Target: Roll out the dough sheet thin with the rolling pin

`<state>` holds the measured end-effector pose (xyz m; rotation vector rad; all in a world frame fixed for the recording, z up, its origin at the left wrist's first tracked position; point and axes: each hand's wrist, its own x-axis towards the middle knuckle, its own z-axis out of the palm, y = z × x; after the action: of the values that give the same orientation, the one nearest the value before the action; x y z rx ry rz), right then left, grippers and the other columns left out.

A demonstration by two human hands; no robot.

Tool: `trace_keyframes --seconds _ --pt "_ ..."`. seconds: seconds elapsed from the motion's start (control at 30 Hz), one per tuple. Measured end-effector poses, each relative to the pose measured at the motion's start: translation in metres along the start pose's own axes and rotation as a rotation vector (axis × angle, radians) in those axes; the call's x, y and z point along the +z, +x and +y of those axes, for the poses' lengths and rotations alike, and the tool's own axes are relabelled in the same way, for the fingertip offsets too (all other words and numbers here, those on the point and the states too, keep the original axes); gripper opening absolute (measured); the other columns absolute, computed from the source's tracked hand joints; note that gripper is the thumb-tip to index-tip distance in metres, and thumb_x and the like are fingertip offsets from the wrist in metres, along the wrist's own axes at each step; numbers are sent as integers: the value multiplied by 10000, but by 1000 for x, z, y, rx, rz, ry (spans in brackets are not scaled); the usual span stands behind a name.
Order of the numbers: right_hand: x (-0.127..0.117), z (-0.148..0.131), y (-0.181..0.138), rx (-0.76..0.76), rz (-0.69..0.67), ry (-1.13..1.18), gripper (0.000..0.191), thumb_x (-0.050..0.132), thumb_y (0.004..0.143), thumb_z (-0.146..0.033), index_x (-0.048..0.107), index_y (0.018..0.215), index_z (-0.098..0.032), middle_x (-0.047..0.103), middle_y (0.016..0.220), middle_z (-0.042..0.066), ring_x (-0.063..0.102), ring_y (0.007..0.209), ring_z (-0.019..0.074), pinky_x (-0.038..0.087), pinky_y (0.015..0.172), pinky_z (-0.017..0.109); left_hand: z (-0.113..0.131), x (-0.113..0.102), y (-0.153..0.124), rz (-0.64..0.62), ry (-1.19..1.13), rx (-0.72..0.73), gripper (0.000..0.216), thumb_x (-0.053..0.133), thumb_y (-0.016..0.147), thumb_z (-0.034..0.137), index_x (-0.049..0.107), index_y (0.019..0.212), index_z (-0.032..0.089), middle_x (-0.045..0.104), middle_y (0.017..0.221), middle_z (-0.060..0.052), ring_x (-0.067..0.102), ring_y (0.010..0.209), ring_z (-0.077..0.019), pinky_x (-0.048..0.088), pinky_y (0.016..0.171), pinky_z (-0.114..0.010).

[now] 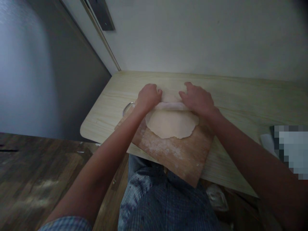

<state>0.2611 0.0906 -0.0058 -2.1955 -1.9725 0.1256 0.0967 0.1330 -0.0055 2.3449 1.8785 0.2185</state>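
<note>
A pale rolling pin (172,106) lies across a thin sheet of dough (172,124) with an uneven edge. My left hand (149,96) is curled over the pin's left part, its thumb toward the middle. On the right part, my right hand (198,98) presses down with the palm, thumb and forefinger apart. Both pin ends are hidden under my hands. The dough shows in front of the pin and a little behind it. Below it is a wooden board (190,160), dusted with flour and set at an angle, one corner jutting past the table's near edge.
A curved metal handle (124,110) shows at the board's left. The light wooden table (240,128) meets a pale wall (204,38) behind. A blurred-out object (293,147) lies at the right. Under the table is a whitish plastic bag-like thing (216,196).
</note>
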Motion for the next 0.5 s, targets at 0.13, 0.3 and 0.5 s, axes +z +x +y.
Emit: trace_keyframes --seconds 0.13,0.3,0.5 --pt "-1 -1 0 7 -14 6 464 370 857 -394 501 1218 -134 639 1027 161 598 886 252 441 703 355 -1 1 1 12 7 -20 450 273 851 299 589 1096 94 592 1112 -169 533 1045 -237 396 882 -335" --pt "-3 -3 -5 -6 3 -34 454 338 859 -373 557 1174 -129 637 1061 158 581 948 269 439 738 367 -1 2 -4 39 4 -52 442 300 832 307 623 1051 99 619 1068 -186 579 979 -263 442 808 -350" --pt "-3 -4 -19 -70 64 -60 439 310 858 -317 597 1132 -128 639 1081 152 563 989 282 446 751 387 -2 5 -14 64 16 -40 418 307 830 319 660 949 130 662 982 -171 617 905 -257 465 746 -347"
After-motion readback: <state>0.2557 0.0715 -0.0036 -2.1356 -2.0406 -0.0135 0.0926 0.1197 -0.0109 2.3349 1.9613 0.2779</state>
